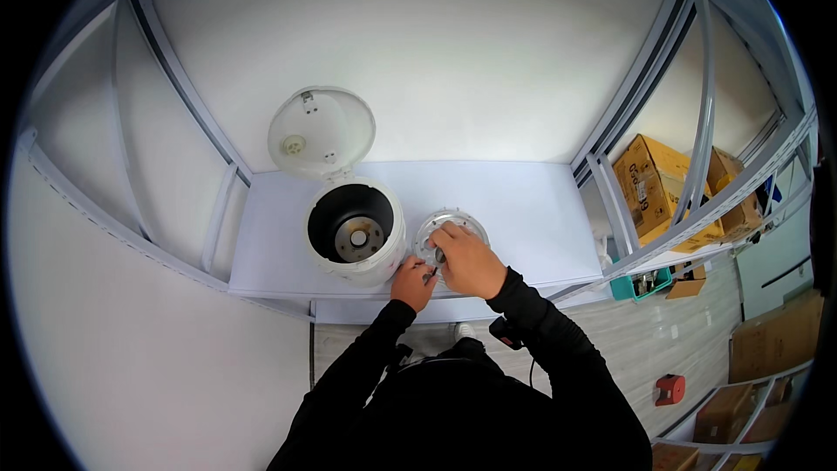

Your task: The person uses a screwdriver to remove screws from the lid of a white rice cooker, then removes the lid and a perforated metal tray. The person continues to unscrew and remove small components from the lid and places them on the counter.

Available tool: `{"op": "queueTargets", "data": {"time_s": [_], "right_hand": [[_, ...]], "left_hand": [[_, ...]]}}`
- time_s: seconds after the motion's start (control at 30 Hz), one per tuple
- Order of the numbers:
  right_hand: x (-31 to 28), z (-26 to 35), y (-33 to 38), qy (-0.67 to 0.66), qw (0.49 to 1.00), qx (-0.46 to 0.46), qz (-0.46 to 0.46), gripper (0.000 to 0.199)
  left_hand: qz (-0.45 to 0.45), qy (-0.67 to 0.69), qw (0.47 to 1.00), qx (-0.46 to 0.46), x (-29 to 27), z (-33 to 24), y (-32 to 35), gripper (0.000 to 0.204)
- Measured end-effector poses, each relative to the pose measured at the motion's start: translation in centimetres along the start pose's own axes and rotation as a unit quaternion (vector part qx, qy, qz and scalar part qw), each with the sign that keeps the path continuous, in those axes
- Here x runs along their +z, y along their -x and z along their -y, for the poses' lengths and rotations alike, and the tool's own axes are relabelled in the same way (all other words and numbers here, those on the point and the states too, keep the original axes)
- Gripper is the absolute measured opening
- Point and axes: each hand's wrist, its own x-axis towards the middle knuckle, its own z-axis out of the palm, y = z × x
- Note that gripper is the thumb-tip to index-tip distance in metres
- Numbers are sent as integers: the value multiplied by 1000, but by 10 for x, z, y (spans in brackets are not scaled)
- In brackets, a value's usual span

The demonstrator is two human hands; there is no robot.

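Note:
A white rice cooker (356, 235) stands on the white table (523, 209) with its round lid (321, 131) swung up; the inner pot is out, showing the dark well and heating plate. Right of it lies a round silvery inner lid plate (451, 225). My right hand (466, 260) rests on that plate, fingers curled over its near part. My left hand (412, 283) is just below and left of it at the table's front edge, pinching a small dark part whose kind I cannot make out.
White booth walls with metal frame bars enclose the table. Cardboard boxes (654, 183) sit on a shelf to the right, with a teal bin (641, 283) below. More boxes and a small red object (670, 389) are on the floor at the right.

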Motion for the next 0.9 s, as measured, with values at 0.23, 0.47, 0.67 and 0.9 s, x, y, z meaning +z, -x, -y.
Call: {"op": "queueTargets", "data": {"time_s": [0.23,0.47,0.67,0.9], "right_hand": [[-1,6,-2,37,989,126,62,26],[-2,13,2,57,993,108,6,25],[-1,1,3,22,998,55,26,30],[-1,11,2,18,996,90,8,28]], "left_hand": [[-5,6,1000,-10,0,-3,1,21],[-3,3,1000,-19,0,-1,2,20],[-4,-16,1000,-16,0,-1,2,19],[-15,-42,999,-1,-3,-3,2,17]]}}
